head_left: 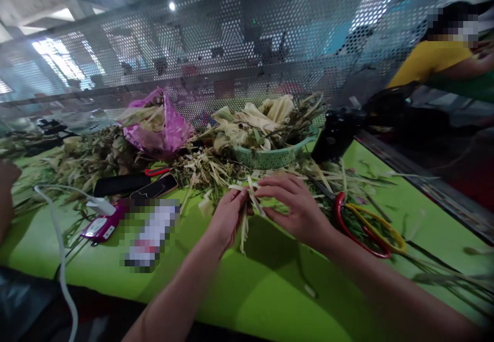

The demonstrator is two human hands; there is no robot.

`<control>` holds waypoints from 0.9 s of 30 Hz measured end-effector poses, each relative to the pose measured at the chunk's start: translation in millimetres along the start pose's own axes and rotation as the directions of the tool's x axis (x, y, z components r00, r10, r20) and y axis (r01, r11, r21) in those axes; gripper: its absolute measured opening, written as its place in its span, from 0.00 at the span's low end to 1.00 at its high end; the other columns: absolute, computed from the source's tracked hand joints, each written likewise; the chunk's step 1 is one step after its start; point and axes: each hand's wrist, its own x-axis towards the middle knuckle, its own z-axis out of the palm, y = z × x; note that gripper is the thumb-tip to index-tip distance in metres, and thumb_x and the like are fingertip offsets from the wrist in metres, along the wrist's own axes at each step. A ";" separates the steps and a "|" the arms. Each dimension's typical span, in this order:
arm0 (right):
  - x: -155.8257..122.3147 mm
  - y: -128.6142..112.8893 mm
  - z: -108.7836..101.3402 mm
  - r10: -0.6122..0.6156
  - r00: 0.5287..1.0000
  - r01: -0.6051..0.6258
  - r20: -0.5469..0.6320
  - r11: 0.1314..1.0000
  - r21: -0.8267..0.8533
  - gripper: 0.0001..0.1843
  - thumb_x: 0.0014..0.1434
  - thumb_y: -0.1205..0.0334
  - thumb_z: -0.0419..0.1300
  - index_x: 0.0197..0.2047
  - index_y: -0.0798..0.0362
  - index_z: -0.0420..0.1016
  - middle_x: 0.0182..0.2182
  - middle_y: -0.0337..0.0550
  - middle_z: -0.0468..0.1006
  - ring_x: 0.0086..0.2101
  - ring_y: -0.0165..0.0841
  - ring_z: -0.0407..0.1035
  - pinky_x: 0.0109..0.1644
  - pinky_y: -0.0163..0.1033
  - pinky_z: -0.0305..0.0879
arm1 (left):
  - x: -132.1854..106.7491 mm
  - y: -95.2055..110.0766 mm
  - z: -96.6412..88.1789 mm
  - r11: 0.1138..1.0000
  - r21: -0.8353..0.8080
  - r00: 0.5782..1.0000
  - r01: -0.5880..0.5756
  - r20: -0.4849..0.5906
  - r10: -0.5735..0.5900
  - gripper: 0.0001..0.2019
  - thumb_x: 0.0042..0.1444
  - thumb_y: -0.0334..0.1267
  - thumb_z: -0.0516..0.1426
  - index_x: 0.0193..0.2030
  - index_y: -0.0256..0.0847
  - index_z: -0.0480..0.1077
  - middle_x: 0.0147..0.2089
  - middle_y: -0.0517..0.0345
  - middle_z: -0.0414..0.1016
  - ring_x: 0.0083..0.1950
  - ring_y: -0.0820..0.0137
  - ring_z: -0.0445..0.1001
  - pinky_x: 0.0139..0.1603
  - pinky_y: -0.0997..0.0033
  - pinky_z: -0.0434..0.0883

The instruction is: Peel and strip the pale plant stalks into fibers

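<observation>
Near the middle of the green table, my left hand [227, 219] is closed in a pinch on a small bunch of pale dried leaf strips [244, 231], their loose ends hanging below the fingers. One strip [252, 194] crosses over the bunch and slants down to the right. My right hand [291, 205] is at this strip, with fingertips close to or touching it. Its thumb and fingers are spread apart. Right of that hand lie scissors [339, 211] with one red and one yellow handle loop, on green plant stems.
A green basket [266, 158] piled with dried husks stands behind my hands, beside a pink plastic bag [164, 126] of leaves. To the left are phones [160, 186], a red-handled cutter [157, 171] and a magenta power bank [103, 226] with a white cable. Another person [436, 59] sits far right.
</observation>
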 end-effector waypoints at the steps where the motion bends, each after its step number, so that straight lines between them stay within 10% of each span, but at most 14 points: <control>1: -0.5 -0.2 0.4 -0.005 1.000 0.005 0.010 1.000 -0.007 0.10 0.56 0.63 0.61 0.42 0.44 0.76 0.45 0.43 0.77 0.47 0.40 0.67 0.52 0.48 0.57 | -0.1 -0.9 0.4 1.000 0.003 1.000 -0.003 0.005 0.003 0.14 0.50 0.45 0.61 0.38 0.37 0.71 0.31 0.59 0.69 0.26 0.80 0.62 0.29 0.79 0.62; 12: -0.9 -8.3 -0.4 0.317 0.946 -0.288 -0.061 0.914 0.288 0.04 0.57 0.59 0.60 0.31 0.49 0.74 0.28 0.40 0.75 0.33 0.35 0.66 0.39 0.41 0.61 | -11.7 6.1 11.3 0.958 0.256 0.988 -0.130 0.119 0.103 0.12 0.54 0.43 0.58 0.43 0.40 0.69 0.33 0.59 0.69 0.31 0.76 0.64 0.32 0.76 0.61; 27: 1.2 -1.1 0.4 0.443 0.893 -0.423 0.079 0.765 0.486 0.09 0.52 0.57 0.63 0.37 0.51 0.74 0.32 0.41 0.75 0.34 0.34 0.68 0.40 0.41 0.65 | -10.7 4.6 11.3 0.922 0.348 0.984 -0.170 0.114 0.139 0.12 0.52 0.44 0.59 0.39 0.38 0.70 0.30 0.60 0.68 0.30 0.75 0.64 0.32 0.74 0.60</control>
